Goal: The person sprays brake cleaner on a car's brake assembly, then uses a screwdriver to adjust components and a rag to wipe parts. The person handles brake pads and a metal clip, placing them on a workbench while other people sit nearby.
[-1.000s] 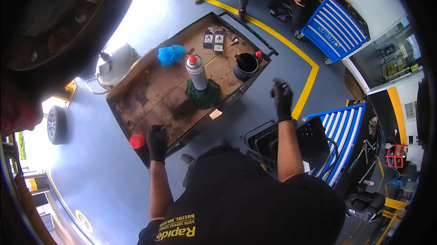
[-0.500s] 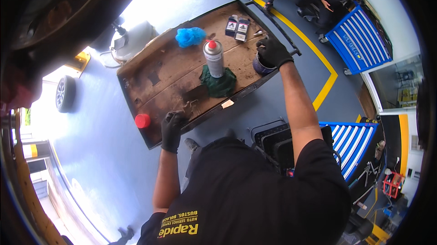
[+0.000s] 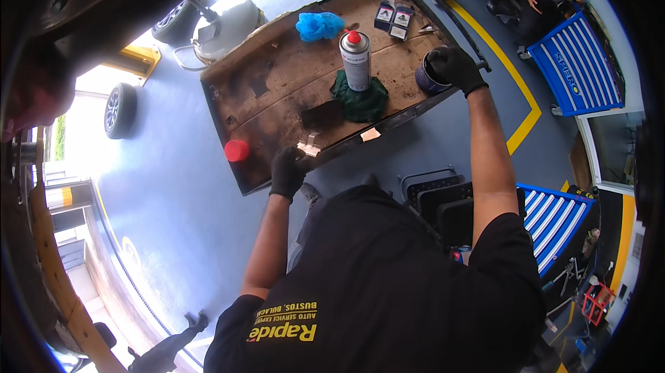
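My left hand [image 3: 287, 173], in a black glove, is closed on a small bent metal clip [image 3: 309, 144] that catches the light near the tray's front edge. My right hand [image 3: 455, 70], gloved in black too, reaches over the rim of a dark purple tub [image 3: 427, 82]; its fingertips are hidden there. Between the hands a grey spray can [image 3: 356, 68] with a red top stands upright on a crumpled green cloth [image 3: 363, 101]. Nearest my left hand sits a red cap [image 3: 236, 151].
The stained, cardboard-lined tray [image 3: 277, 106] also bears a blue crumpled glove or plastic [image 3: 319, 26] and small dark boxes [image 3: 393, 18]. Blue tool cabinets [image 3: 576, 68] stand to the right, with seated people behind. A dark vehicle part [image 3: 97, 13] overhangs the upper left.
My right hand has lowered from above the tub, its fingers now at the opening. The metal clip in my left hand has turned and shines brightly. The whole view has shifted.
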`<state>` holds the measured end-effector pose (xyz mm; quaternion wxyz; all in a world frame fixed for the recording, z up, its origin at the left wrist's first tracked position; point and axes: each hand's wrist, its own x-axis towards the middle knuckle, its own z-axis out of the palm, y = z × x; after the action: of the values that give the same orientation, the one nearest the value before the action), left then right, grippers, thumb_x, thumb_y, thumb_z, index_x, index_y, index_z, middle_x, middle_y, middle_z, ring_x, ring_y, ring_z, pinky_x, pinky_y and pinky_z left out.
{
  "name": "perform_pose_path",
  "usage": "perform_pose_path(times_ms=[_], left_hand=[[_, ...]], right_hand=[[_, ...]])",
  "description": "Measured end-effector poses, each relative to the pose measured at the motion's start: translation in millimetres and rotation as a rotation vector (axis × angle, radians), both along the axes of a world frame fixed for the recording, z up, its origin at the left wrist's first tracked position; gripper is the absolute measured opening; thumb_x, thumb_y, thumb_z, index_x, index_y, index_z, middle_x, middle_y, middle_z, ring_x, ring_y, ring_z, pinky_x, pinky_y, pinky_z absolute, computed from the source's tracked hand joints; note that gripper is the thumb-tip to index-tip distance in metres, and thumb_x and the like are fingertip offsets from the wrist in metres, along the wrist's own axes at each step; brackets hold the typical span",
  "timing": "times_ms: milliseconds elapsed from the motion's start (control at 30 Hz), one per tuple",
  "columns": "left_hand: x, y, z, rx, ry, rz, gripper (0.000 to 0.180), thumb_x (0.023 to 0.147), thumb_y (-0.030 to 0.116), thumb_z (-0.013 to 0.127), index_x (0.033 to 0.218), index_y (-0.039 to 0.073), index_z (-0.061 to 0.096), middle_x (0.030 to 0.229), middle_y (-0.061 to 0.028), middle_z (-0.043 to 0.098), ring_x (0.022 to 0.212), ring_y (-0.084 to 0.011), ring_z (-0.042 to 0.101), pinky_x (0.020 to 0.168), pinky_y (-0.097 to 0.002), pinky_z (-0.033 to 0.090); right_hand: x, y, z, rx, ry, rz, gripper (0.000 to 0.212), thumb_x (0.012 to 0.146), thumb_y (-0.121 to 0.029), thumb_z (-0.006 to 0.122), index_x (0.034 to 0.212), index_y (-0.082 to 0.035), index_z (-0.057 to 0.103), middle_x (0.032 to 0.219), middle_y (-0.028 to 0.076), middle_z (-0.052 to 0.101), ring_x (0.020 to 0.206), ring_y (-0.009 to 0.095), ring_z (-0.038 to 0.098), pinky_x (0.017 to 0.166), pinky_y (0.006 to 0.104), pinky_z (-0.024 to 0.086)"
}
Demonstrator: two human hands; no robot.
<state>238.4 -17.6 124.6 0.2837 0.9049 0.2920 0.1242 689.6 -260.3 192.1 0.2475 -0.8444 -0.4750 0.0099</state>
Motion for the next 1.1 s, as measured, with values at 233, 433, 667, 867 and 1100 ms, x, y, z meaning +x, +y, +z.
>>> perform_pose_path(times_ms=[233, 433, 667, 867, 1100], left_hand=[[1, -3, 8, 0.126, 0.134, 0.019, 0.012, 0.081, 0.021, 0.07, 0.079, 0.01, 0.066, 0.081, -0.0173, 0.065, 0.082, -0.0402, 0.065, 0.071, -0.0499, 0.051], [5, -7, 21, 0.1, 0.236, 0.074, 0.017, 0.081, 0.023, 0.074, 0.083, 0.006, 0.071, 0.086, -0.0151, 0.072, 0.085, -0.0352, 0.069, 0.076, -0.0458, 0.054], [3, -17, 30, 0.037, 0.239, 0.06, 0.018, 0.082, 0.023, 0.074, 0.085, 0.005, 0.073, 0.087, -0.0162, 0.072, 0.088, -0.0352, 0.069, 0.08, -0.0443, 0.054], [-7, -6, 19, -0.051, 0.113, -0.013, 0.015, 0.08, 0.017, 0.072, 0.087, 0.004, 0.075, 0.087, -0.0161, 0.072, 0.083, -0.0326, 0.07, 0.076, -0.0421, 0.055], [-10, -3, 23, -0.338, 0.127, 0.076, 0.017, 0.078, 0.008, 0.078, 0.092, 0.0, 0.074, 0.086, -0.0118, 0.073, 0.079, -0.0203, 0.071, 0.072, -0.0326, 0.055]], right_hand=[[4, -20, -11, -0.047, -0.084, -0.127, 0.023, 0.088, -0.03, 0.066, 0.097, -0.01, 0.071, 0.095, 0.018, 0.072, 0.092, 0.038, 0.069, 0.084, 0.0481, 0.055], [1, -33, -3, 0.118, 0.237, -0.154, 0.025, 0.088, -0.028, 0.066, 0.106, -0.012, 0.073, 0.1, 0.017, 0.072, 0.099, 0.036, 0.069, 0.088, 0.0453, 0.055], [-18, -6, -19, 0.009, 0.049, -0.051, 0.027, 0.085, -0.027, 0.069, 0.109, -0.015, 0.074, 0.11, 0.012, 0.071, 0.104, 0.03, 0.069, 0.09, 0.0411, 0.055], [-19, -12, -24, 0.108, 0.247, -0.096, 0.026, 0.081, -0.028, 0.074, 0.102, -0.011, 0.07, 0.103, 0.012, 0.071, 0.097, 0.029, 0.07, 0.087, 0.0418, 0.055], [-36, -10, -35, 0.189, 0.228, -0.183, 0.037, 0.079, -0.026, 0.078, 0.11, -0.008, 0.067, 0.1, 0.01, 0.072, 0.093, 0.025, 0.071, 0.086, 0.0389, 0.055]])
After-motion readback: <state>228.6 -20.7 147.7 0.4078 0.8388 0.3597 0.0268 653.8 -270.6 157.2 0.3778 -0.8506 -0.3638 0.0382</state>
